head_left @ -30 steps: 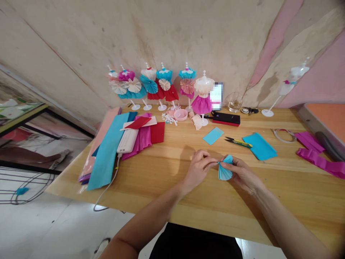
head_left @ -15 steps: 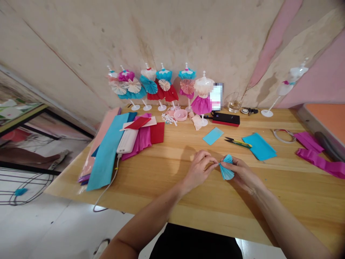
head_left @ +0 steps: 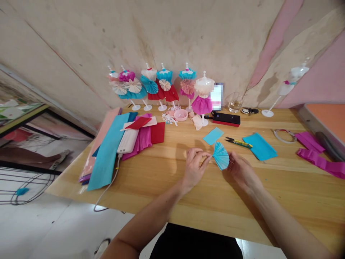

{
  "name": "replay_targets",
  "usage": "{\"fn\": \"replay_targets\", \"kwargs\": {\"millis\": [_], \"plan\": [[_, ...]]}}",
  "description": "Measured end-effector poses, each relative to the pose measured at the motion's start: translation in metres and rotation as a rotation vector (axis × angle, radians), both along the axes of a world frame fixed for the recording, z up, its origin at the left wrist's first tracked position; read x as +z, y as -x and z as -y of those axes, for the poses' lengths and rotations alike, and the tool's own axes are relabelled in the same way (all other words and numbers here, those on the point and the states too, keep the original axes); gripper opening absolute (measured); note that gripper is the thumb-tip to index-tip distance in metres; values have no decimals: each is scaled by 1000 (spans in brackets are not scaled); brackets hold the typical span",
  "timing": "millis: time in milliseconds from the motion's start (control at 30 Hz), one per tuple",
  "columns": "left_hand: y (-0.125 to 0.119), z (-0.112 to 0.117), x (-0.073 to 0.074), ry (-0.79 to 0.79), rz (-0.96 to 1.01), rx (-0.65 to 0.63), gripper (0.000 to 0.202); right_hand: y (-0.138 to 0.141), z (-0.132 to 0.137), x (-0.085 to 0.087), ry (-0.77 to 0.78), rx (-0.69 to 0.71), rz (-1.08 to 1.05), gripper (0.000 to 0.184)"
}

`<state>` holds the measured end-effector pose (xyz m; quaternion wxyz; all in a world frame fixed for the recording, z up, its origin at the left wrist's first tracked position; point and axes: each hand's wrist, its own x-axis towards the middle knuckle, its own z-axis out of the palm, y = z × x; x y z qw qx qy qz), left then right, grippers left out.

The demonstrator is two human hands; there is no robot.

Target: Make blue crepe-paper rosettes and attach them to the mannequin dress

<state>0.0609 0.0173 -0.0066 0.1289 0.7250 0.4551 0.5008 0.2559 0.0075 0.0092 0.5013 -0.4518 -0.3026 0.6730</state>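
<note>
Left hand pinches a pleated blue paper fan beside right hand.

Tip of blue paper fan behind left hand

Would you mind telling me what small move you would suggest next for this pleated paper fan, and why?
I would probably bring the right hand onto the turquoise crepe-paper fan to steady its pleats. The left hand alone pinches the fan's narrow end, while the wide end fans out unsupported and the open right hand sits just beside it.
</note>
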Motion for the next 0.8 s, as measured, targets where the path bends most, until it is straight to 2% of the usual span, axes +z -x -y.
{"fn": "replay_targets", "kwargs": {"millis": [67,100,200,233,533,667,800], "plan": [[0,0,-2,-43,-24,1,9,2,1,4,67,85,-91,42],[-1,0,-2,-58,-37,3,9,3,3,6,63,113,-110,41],[-1,0,-3,-78,-79,8,9,9,9,11,-3,152,-82,20],[-2,0,-3,-78,-93,8,10,10,11,11,-7,166,-71,18],[-5,3,-4,-64,-121,-18,11,19,17,6,3,188,-43,28],[-7,5,-5,-30,-104,-51,12,19,17,6,-42,190,64,29],[-9,6,-4,106,-24,-152,14,19,17,6,-47,214,27,28]]}}
